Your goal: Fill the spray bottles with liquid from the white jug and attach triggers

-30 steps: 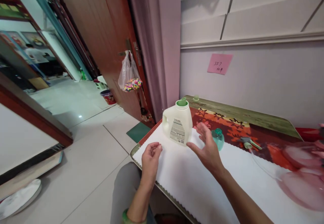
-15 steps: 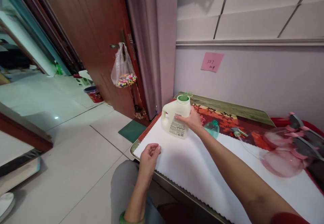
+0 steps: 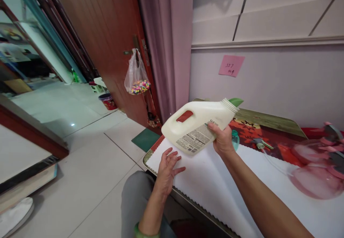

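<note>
My right hand (image 3: 222, 140) grips a cream plastic jug (image 3: 196, 125) near its neck and holds it tipped on its side above the table, green spout pointing right, handle hole facing up. Below the jug's base, my left hand (image 3: 168, 166) rests open with fingers spread on the white mat (image 3: 204, 180) at the table's left corner. A small teal bottle (image 3: 235, 140) stands just behind my right hand, partly hidden by it.
A trigger sprayer head (image 3: 259, 144) with a clear tube lies on the red patterned tabletop (image 3: 271, 148). Pink blurred objects (image 3: 317, 170) sit at the right. A bag of coloured bits (image 3: 137, 78) hangs on the wooden door's handle at left. A pink note (image 3: 231, 66) is on the wall.
My right hand took hold of the jug, lifted it off the mat and tipped it sideways. My left hand went from loosely curled to spread flat on the mat.
</note>
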